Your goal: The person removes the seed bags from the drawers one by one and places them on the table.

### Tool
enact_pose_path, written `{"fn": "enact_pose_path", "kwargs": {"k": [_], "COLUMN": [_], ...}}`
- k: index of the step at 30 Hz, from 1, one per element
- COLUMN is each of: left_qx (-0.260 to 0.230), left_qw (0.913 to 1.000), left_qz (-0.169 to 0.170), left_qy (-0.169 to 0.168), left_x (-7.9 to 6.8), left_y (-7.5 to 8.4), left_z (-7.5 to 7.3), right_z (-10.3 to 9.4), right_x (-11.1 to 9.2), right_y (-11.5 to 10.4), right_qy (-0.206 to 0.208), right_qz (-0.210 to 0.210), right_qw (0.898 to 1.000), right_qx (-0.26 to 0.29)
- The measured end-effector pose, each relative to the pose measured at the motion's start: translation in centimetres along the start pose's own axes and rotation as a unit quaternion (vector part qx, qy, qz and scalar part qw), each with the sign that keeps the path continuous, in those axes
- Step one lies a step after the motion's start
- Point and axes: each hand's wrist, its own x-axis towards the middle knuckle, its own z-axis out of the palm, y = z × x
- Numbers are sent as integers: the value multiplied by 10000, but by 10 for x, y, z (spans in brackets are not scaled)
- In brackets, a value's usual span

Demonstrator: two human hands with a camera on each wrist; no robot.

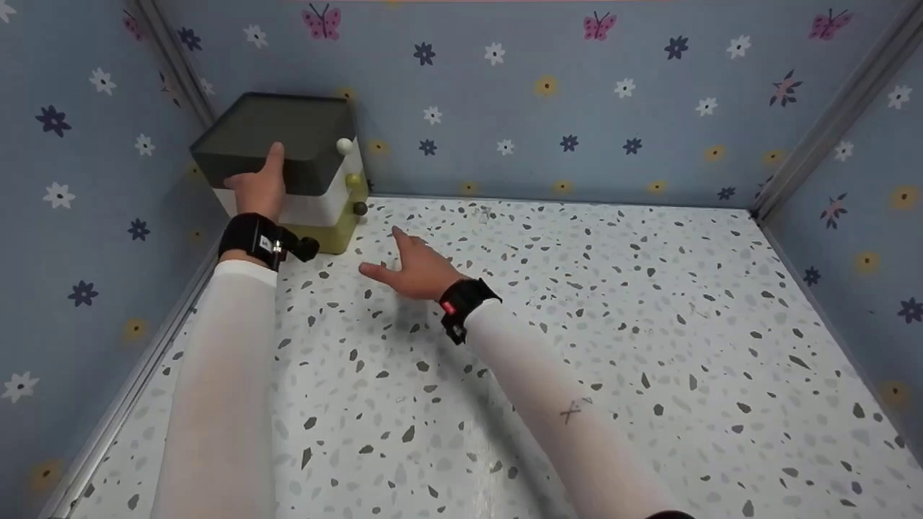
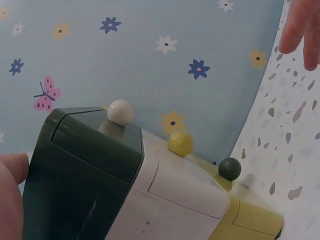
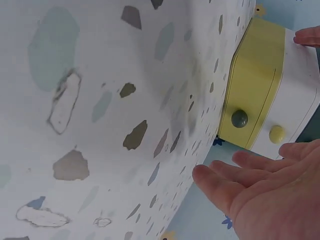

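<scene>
A small three-tier drawer box [image 1: 288, 122] sits at the far left, dark green on top, white in the middle, yellow-green at the bottom. Its drawer fronts face right and carry a white knob [image 2: 120, 112], a yellow knob [image 2: 180, 143] and a dark green knob [image 2: 230, 169]. My left hand [image 1: 261, 189] presses on the box's near side, its thumb [image 2: 15, 167] stretched up along the dark top tier. My right hand [image 1: 420, 268] hovers to the right of the box with nothing in it, thumb and fingers spread, palm toward the drawer fronts.
The box stands in the back left corner, by the patterned left wall [image 1: 94, 194] and back wall [image 1: 490, 101]. A speckled white tabletop [image 1: 620, 310] stretches to the right wall [image 1: 876, 202]. Both wrists wear black camera straps.
</scene>
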Motion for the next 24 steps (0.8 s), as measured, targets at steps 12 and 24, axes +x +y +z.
{"fn": "enact_pose_path", "kwargs": {"k": [12,24], "left_qx": [-68,200], "left_qw": [10000,9989], "left_qz": [-44,124], "left_qy": [-49,-418], "left_x": [-3,-8], "left_y": [1,1], "left_z": [1,-14], "right_z": [4,-4], "right_x": [1,4], "right_y": [-10,-4], "right_qy": [-17,92], "right_qz": [-23,35], "right_qw": [9991,9999], "right_qx": [-419,-71]}}
